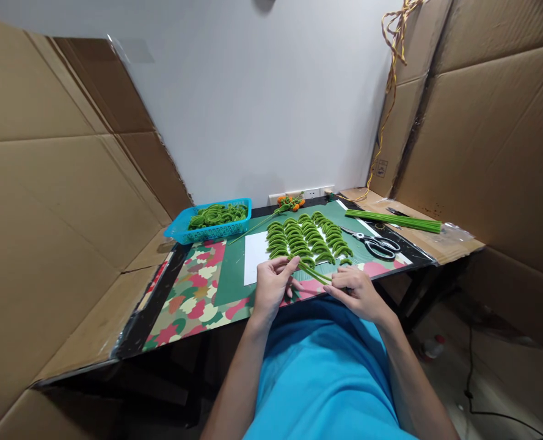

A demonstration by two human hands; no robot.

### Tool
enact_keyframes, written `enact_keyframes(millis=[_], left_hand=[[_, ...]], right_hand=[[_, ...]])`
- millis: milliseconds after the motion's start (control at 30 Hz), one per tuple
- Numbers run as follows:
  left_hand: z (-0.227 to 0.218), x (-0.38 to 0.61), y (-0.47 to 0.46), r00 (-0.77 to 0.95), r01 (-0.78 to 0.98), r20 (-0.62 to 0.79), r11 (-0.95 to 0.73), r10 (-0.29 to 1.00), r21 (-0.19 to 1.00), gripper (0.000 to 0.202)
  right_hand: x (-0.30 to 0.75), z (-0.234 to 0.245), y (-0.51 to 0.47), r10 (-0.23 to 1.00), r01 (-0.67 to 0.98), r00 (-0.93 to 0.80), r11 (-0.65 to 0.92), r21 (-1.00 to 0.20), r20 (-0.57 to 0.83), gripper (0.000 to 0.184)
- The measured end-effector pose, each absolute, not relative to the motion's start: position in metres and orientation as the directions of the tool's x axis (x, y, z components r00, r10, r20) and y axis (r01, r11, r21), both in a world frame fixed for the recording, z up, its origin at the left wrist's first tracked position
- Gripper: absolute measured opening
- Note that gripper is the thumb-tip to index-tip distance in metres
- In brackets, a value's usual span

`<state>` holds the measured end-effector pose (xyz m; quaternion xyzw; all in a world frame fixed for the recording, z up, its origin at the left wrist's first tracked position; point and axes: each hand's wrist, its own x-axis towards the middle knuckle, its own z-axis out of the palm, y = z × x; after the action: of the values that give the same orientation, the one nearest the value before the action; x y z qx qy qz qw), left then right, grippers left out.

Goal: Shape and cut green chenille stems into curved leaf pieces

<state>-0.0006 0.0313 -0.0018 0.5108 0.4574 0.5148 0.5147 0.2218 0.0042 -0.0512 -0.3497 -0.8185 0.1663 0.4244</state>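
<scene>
Between my two hands stretch a few green pipe cleaners (315, 272), held above the table's front edge. My left hand (273, 282) pinches one end between thumb and fingers. My right hand (351, 291) is closed on the other end. Just beyond them, several rows of bent green pipe cleaner pieces (301, 239) lie on a sheet of white paper (255, 256). One short curved piece (345, 261) lies apart, near my right hand. Scissors (377, 245) with dark handles rest to the right of the rows.
A blue plastic basket (174, 232) with green pieces stands at the back left. Orange and green pipe cleaner flowers (294, 202) lie by the wall socket (313, 193). A bundle of straight green pipe cleaners (399, 221) lies at right. Cardboard walls (491, 140) flank the table.
</scene>
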Motion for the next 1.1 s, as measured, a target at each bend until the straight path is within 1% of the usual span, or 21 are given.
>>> enact_keyframes(millis=[200,333,600,800,967,1033,1100], left_hand=[[-0.0024,-0.0016,0.0324,0.052,-0.064,0.039,-0.036,0.998,0.997,0.065],[-0.0016,-0.0032,0.0318,0.086,-0.070,0.032,-0.026,0.996,0.997,0.060],[-0.0015,-0.0022,0.0318,0.078,-0.073,0.020,-0.014,0.997,0.997,0.056],[0.0019,-0.0017,0.0302,0.123,-0.047,0.010,-0.004,0.992,0.999,0.056],[0.0012,-0.0021,0.0307,0.112,-0.064,0.023,-0.016,0.993,0.998,0.052],[0.0008,-0.0024,0.0308,0.108,-0.076,0.024,-0.015,0.994,0.997,0.052],[0.0010,-0.0026,0.0304,0.096,-0.087,0.026,-0.017,0.995,0.996,0.052]], right_hand=[[0.2204,-0.0482,0.0038,0.712,0.456,-0.405,0.701,-0.549,0.573,0.055],[0.2211,-0.0490,0.0040,0.713,0.447,-0.405,0.701,-0.556,0.572,0.056],[0.2224,-0.0530,0.0064,0.723,0.434,-0.394,0.690,-0.578,0.567,0.056],[0.2238,-0.0516,0.0067,0.726,0.439,-0.413,0.688,-0.578,0.550,0.058],[0.2232,-0.0507,0.0060,0.722,0.439,-0.423,0.692,-0.573,0.548,0.058],[0.2223,-0.0501,0.0045,0.728,0.441,-0.400,0.685,-0.580,0.557,0.056],[0.2212,-0.0497,0.0026,0.738,0.424,-0.347,0.674,-0.605,0.579,0.048]])
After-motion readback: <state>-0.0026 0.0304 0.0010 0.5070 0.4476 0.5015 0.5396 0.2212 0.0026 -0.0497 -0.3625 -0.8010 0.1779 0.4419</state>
